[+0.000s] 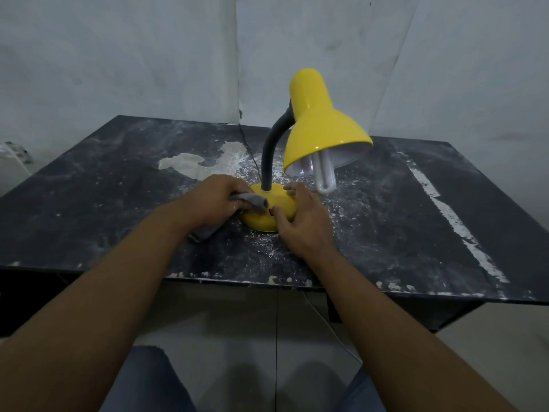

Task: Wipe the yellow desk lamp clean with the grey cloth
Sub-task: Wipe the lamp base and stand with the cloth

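The yellow desk lamp (319,123) stands in the middle of a dark, scuffed table (89,185). It has a grey bendy neck, a white bulb poking out of the shade and a round yellow base (277,209). My left hand (214,200) holds the grey cloth (252,202) bunched against the left side of the base; a tail of cloth lies on the table under the wrist. My right hand (303,221) rests on the right side of the base, fingers spread around it, thumb near a small red switch.
White dust and flaked paint cover the tabletop around the lamp. The lamp's black cord (248,147) runs back over the far edge to the wall. A white cable (326,322) hangs below the table's front edge. My knees show at the bottom.
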Demonstrator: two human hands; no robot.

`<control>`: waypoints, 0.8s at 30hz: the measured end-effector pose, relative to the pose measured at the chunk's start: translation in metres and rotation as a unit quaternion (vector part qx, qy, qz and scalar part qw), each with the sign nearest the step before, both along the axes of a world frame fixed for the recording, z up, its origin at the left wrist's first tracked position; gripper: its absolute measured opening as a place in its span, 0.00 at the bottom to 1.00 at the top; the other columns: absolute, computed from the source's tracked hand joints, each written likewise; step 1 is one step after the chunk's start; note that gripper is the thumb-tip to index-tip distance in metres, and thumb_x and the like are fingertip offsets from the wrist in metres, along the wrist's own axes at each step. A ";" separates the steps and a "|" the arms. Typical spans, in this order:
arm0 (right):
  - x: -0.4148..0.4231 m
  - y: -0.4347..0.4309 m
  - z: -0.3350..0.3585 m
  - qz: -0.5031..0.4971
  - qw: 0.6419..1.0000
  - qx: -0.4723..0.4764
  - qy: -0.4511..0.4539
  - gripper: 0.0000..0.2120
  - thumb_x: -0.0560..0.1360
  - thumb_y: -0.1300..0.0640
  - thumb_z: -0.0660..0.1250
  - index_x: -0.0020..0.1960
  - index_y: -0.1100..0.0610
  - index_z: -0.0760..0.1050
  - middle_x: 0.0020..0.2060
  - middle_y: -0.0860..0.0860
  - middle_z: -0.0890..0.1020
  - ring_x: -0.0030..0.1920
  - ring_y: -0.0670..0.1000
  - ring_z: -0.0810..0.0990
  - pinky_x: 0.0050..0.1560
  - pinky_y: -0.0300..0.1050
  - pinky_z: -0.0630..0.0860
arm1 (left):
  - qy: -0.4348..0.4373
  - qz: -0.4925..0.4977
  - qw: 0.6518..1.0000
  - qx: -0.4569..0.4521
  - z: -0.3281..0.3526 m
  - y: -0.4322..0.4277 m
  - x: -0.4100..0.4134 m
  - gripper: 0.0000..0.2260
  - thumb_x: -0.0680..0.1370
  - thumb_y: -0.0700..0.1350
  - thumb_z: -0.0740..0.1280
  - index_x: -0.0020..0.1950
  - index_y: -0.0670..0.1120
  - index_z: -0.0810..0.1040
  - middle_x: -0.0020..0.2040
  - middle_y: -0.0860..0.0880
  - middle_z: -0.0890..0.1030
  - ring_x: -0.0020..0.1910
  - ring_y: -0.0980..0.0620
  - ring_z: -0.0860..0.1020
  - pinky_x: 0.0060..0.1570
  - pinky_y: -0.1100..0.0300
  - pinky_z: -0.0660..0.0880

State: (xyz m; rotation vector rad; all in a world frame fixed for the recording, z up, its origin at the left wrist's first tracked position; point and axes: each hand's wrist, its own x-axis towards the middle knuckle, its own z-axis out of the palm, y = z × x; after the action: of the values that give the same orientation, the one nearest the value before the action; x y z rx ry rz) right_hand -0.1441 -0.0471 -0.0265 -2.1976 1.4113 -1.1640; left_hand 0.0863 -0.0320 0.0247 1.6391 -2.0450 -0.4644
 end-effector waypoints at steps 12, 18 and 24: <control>-0.006 -0.007 -0.004 0.019 0.999 0.011 -0.038 0.21 0.80 0.50 0.69 0.72 0.49 0.73 0.64 0.51 0.80 0.62 0.50 0.78 0.60 0.54 0.79 | -0.041 0.011 0.999 -0.002 0.004 0.007 -0.009 0.06 0.79 0.45 0.77 0.47 0.57 0.88 0.45 0.57 0.86 0.44 0.60 0.81 0.43 0.57 0.75; -0.008 -0.006 -0.002 0.024 0.997 0.021 -0.075 0.17 0.80 0.53 0.68 0.68 0.51 0.75 0.61 0.52 0.81 0.59 0.52 0.81 0.58 0.59 0.81 | -0.006 0.023 1.000 -0.011 -0.004 0.018 -0.021 0.06 0.83 0.45 0.74 0.54 0.56 0.89 0.49 0.60 0.83 0.49 0.57 0.82 0.46 0.62 0.75; -0.011 0.000 0.006 0.025 0.995 -0.043 -0.092 0.12 0.79 0.50 0.67 0.60 0.52 0.80 0.50 0.51 0.83 0.52 0.55 0.81 0.54 0.61 0.80 | 0.193 0.139 0.968 -0.075 0.006 0.026 -0.044 0.03 0.83 0.52 0.72 0.54 0.55 0.85 0.46 0.59 0.85 0.44 0.65 0.82 0.39 0.70 0.73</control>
State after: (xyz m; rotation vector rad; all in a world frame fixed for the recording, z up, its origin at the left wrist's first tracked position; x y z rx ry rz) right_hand -0.1549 -0.0472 -0.0208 -2.1063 1.2450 -1.3929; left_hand 0.0421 -0.0062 0.0307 1.5689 -1.5030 -0.4722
